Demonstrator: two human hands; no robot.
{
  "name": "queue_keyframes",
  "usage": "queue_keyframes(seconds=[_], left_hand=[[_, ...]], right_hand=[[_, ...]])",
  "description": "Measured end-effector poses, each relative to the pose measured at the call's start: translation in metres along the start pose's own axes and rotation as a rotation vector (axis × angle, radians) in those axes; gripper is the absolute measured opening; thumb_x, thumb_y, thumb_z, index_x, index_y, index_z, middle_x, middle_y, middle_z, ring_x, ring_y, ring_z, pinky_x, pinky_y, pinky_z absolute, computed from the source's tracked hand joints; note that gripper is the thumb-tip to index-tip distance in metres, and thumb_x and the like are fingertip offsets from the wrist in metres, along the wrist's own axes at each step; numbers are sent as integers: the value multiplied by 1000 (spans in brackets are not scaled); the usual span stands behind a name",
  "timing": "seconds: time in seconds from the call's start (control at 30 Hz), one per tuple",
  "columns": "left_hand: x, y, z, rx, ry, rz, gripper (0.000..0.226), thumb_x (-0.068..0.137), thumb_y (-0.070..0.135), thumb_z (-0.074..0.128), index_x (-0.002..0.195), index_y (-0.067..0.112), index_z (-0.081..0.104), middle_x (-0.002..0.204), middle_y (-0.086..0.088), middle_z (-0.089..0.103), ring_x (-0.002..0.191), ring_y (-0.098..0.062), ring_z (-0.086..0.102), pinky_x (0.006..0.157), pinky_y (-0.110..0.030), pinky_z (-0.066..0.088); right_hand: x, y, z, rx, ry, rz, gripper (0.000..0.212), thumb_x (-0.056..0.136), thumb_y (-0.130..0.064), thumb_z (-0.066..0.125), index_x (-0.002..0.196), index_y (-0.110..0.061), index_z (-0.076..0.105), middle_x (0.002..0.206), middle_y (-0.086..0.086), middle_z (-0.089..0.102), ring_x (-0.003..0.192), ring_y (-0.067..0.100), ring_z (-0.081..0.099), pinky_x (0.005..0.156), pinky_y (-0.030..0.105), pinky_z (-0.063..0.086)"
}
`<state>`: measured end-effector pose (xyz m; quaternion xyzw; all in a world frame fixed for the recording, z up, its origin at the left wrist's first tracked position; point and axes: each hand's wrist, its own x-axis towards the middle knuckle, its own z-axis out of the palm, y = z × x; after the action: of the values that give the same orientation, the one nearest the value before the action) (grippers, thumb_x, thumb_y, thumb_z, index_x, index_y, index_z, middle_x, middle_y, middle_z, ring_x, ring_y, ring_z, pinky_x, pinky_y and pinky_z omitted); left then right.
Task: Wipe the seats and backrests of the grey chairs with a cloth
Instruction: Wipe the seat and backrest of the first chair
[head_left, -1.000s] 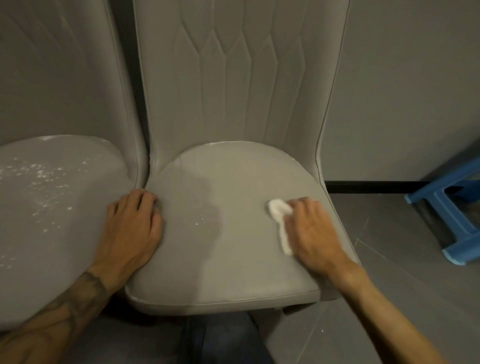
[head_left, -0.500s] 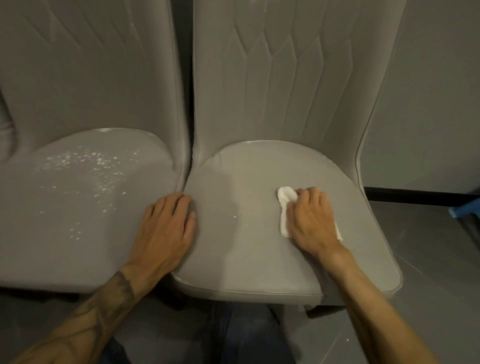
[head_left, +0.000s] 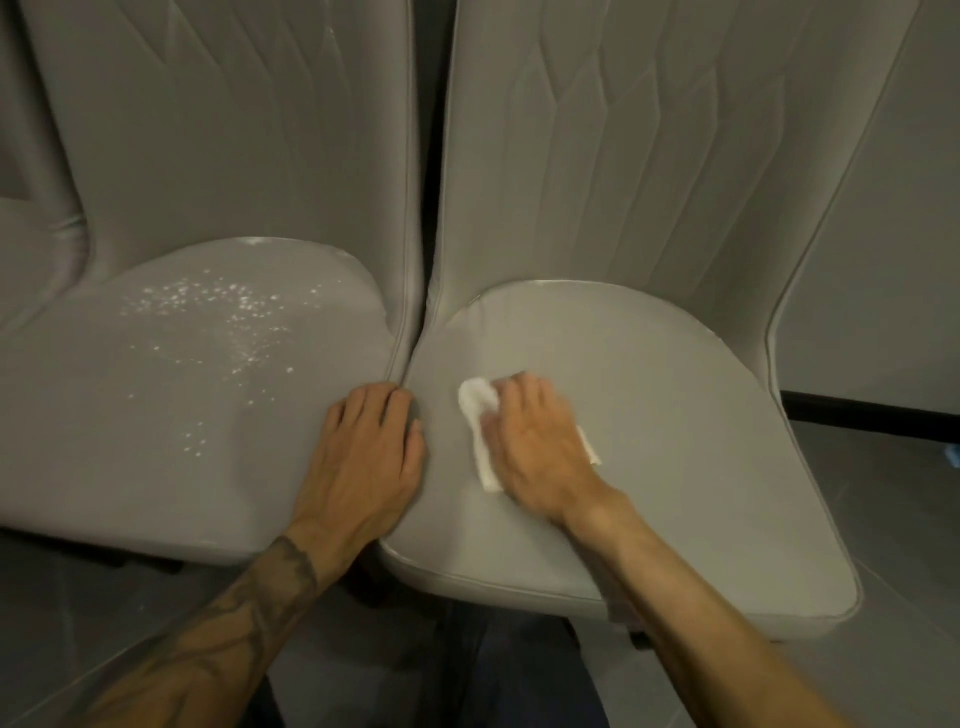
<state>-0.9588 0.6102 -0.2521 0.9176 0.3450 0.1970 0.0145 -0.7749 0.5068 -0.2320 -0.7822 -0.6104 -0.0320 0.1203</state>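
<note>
My right hand lies spread, palm down, pressing the white cloth onto the right seat. The cloth sits toward that seat's 9 o'clock side, its folded end poking out past my fingertips. The hand is blurred, so I cannot tell whether my thumb hooks the cloth. My left hand holds nothing. It rests flat, fingers loosely together, at the 3 o'clock edge of the left seat, right at the seam where the 2 chairs meet.

By my reckoning I am early in the job. The right seat looks even and free of marks, so this pad seems nearly done. The left seat carries a scatter of white specks from its middle up toward 12 o'clock, so it needs a full pass. I see no sign either way on the right backrest or the left backrest, and I would count both as left to do.

No brand, label or writing is readable anywhere.
</note>
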Motion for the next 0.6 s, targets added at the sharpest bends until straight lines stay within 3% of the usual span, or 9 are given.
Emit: queue_keyframes(seconds=[0.1, 0.2, 0.3, 0.47, 0.6], left_hand=[[0, -2, 2, -6, -3, -8, 24, 101, 27, 44, 116, 14, 58, 116, -9, 61, 105, -27, 54, 92, -42, 43], [1, 0, 1, -17, -13, -26, 27, 101, 27, 44, 119, 13, 58, 121, -9, 60, 109, -27, 54, 96, -42, 44], [2, 0, -2, -40, -46, -51, 33, 101, 28, 44, 124, 11, 59, 129, -10, 60, 116, -28, 55, 102, -44, 45], [3, 1, -11, -88, -90, -77, 40, 102, 29, 41, 129, 8, 61, 132, -13, 62, 118, -29, 59, 105, -43, 45], [0, -13, -18, -53, -88, -31, 25, 106, 26, 52, 124, 11, 60, 122, -9, 62, 106, -26, 59, 94, -36, 46]], right_hand=[[-12, 13, -5, 104, -9, -165, 32, 107, -29, 38, 128, -9, 53, 119, 10, 53, 102, 29, 49, 92, 41, 40], [24, 47, -6, 12, -27, 30, 35, 107, -29, 34, 134, -10, 47, 126, 12, 49, 113, 32, 47, 97, 41, 35], [64, 32, 4, -69, -37, 192, 37, 107, -31, 30, 132, -9, 44, 131, 14, 46, 117, 34, 43, 97, 43, 34], [37, 1, 14, 144, -4, -222, 30, 105, -28, 42, 124, -8, 54, 117, 13, 53, 103, 31, 48, 92, 42, 38], [81, 36, 7, 33, -38, -11, 36, 106, -29, 36, 133, -8, 48, 127, 15, 50, 114, 35, 47, 99, 44, 36]])
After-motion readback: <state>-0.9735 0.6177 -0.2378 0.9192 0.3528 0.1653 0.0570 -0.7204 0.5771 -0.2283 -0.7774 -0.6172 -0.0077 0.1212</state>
